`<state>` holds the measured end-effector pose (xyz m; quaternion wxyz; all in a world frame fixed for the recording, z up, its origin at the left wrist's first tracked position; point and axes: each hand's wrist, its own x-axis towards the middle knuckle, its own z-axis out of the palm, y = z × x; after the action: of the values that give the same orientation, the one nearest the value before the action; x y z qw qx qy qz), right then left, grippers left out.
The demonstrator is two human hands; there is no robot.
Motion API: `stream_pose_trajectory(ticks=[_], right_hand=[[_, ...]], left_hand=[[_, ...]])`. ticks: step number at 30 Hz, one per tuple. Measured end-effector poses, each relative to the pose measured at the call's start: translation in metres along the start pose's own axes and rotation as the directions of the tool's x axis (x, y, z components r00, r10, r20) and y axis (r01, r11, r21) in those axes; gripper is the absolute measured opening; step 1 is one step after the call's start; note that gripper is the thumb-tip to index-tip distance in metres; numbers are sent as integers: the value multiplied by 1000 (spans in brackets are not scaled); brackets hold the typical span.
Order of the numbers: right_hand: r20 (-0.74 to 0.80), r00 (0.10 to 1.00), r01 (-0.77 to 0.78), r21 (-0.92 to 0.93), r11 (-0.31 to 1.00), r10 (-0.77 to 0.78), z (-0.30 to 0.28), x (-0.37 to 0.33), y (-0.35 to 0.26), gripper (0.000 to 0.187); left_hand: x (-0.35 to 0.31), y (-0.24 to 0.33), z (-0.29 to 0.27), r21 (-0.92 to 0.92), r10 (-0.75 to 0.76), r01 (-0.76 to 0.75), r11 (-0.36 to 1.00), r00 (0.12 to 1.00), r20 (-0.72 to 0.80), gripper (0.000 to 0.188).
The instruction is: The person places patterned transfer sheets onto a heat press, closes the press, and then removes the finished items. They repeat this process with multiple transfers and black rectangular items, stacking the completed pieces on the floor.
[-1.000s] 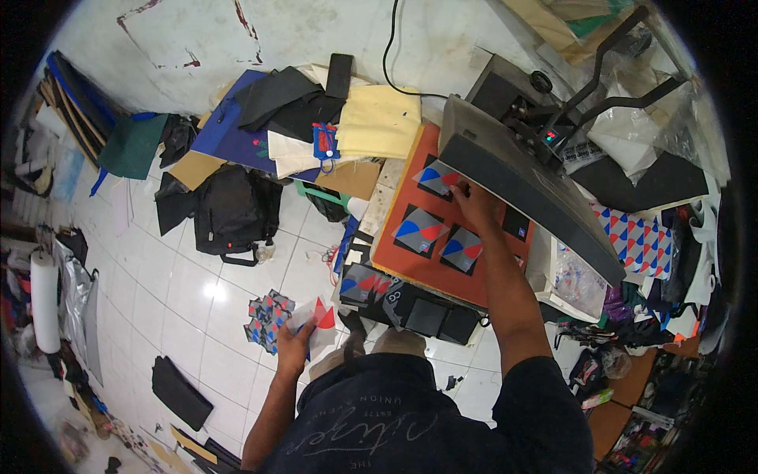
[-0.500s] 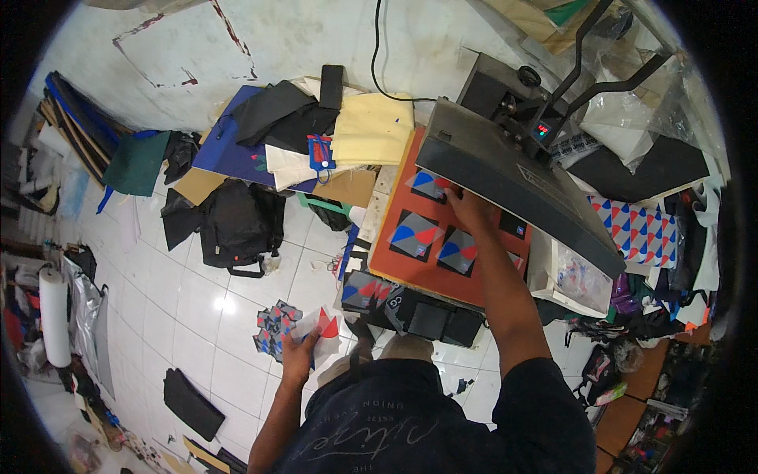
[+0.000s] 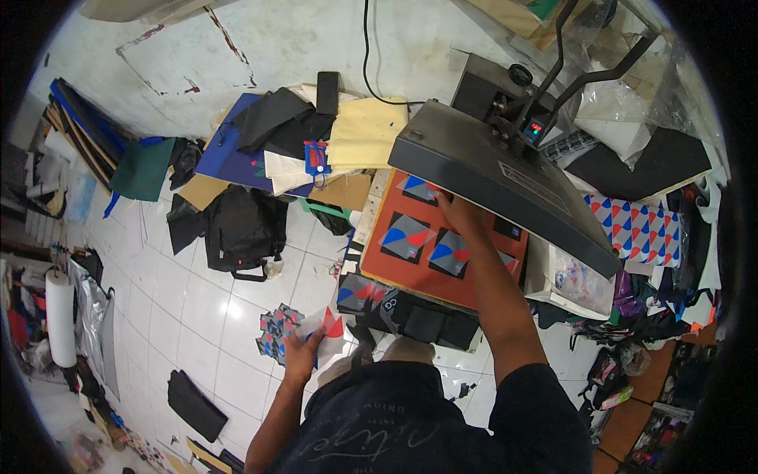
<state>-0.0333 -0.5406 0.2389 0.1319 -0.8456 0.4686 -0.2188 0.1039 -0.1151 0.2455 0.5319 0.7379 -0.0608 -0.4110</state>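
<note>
My right hand [image 3: 461, 213] reaches under the raised upper plate [image 3: 497, 186] of a heat press. Its fingers are closed at the edge of the far printed square [image 3: 417, 189], which is grey, blue and red; the fingertips are partly hidden. On the orange-red press pad [image 3: 377, 265] lie more such squares on black pieces, among them one square [image 3: 404, 235] nearer me and another square [image 3: 448, 251] beside my forearm. Low at my left side, my left hand [image 3: 300, 357] grips several translucent transfer sheets [image 3: 332, 325] with red and blue print.
A pile of printed scraps [image 3: 276, 328] lies on the tiled floor beyond my left hand. Folded dark fabric [image 3: 365, 292] and black pieces rest below the press's front edge. A white open box [image 3: 545, 276] stands at its right. Yellow fabric [image 3: 365, 138] lies to its left.
My view has shifted slightly, so the press appears a little further left. My right fingers stay at the far square, and my left hand keeps its sheets.
</note>
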Motion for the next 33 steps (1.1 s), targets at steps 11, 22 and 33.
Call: stream_pose_trajectory(ticks=[11,22,33], right_hand=[[548,835,-298,390,871,40,-68,-72,-55,47],[707,685,-612,690,387,-177,-88,-195,-31,27],[660,747,-580,706,406,-81,-128,-200,1,23]], left_hand=[[-27,51,58,-304,-95,99,947,995,29,30],[-43,68,146,-315,67,22,949,961,268,33],[-54,57,181,-331,116,-31,943,964,240,26]])
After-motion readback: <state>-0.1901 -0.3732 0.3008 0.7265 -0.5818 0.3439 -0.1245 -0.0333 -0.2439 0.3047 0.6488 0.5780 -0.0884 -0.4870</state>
